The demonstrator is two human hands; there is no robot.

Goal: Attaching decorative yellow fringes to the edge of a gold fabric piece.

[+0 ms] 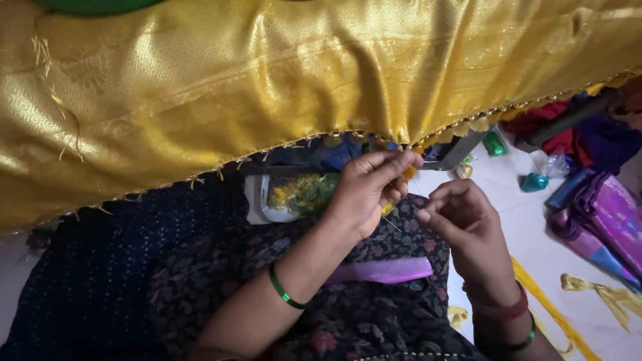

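A wide gold silk cloth [267,73] with a fringed lower edge spans the top of the view. My left hand [364,190] pinches that edge near a small yellow tassel [409,171], with a green bangle on its wrist. My right hand [465,224] is just to the right, thumb and forefinger pinched together on something too small to see. A thin needle [392,224] shows between the two hands. Both hands work over my lap, which is covered in dark floral fabric [374,314].
A clear bag of yellow and green thread bits [297,194] lies on my lap beside a purple comb [384,271]. To the right on the white floor are green thread spools [495,144], folded purple and pink cloth [605,220], and yellow ribbon scraps [602,291].
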